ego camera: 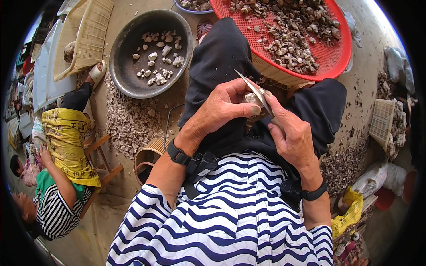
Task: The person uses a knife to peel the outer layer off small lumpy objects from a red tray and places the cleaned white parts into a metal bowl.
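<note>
Above my lap, my left hand [229, 103] grips a pale, whitish lump [252, 98] between thumb and fingers. A knife [254, 89] with a pointed metal blade is in my right hand [291, 133], its tip pointing up and to the left. The blade lies across the lump, and my right index finger rests along it. Fingers partly cover the lump and the knife's handle. Beyond my left knee, a dark metal basin [116, 66] holds several whitish pieces [159, 78]. A red mesh tray [344, 50] near my right knee carries a heap of brown and white chunks [289, 43].
Pale peelings [128, 126] cover the floor below the basin, beside a round bamboo-like container [151, 151]. At left, a person [60, 189] sits near a cream plastic crate [83, 53]. Another crate [381, 123] of lumps stands at right, above a yellow sack [349, 209] and darker scraps.
</note>
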A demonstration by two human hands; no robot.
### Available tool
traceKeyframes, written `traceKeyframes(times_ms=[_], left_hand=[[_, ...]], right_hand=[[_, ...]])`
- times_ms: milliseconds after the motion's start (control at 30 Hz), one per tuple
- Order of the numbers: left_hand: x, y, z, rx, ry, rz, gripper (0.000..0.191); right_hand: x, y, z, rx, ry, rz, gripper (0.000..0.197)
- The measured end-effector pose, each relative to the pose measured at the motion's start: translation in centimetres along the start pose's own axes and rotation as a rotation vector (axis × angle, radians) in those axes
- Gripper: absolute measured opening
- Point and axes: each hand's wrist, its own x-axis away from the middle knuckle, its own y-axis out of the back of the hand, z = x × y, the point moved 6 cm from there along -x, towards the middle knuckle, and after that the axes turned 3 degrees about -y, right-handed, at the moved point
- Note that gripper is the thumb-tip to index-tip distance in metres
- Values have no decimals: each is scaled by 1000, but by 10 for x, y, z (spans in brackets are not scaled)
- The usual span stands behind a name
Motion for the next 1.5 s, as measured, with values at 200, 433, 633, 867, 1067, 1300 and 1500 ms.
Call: traceKeyframes(times_ms=[200, 433, 633, 867, 1067, 1300, 1500], left_hand=[[0, 0, -1, -4, 8, -5, 39], [-1, 0, 1, -22, 21, -2, 41], [-1, -3, -1, -47, 22, -17, 41], [-1, -4, -1, -70, 16, -27, 40], [-1, -5, -1, -94, 18, -27, 39], [-1, -5, 0, -110, 22, -31, 39], [-2, -4, -1, -132, 27, -36, 37]], right_hand=[[1, -1, -1, -10, 6, -17, 73], [1, -2, -3, -14, -8, -21, 73], [0, -2, -4, -35, -11, -26, 73], [0, -2, -6, -62, -24, -26, 72], [1, -3, -6, -67, -32, -24, 72], [1, -4, -6, -78, -24, -34, 72], [1, -5, -9, -85, -48, -17, 71]])
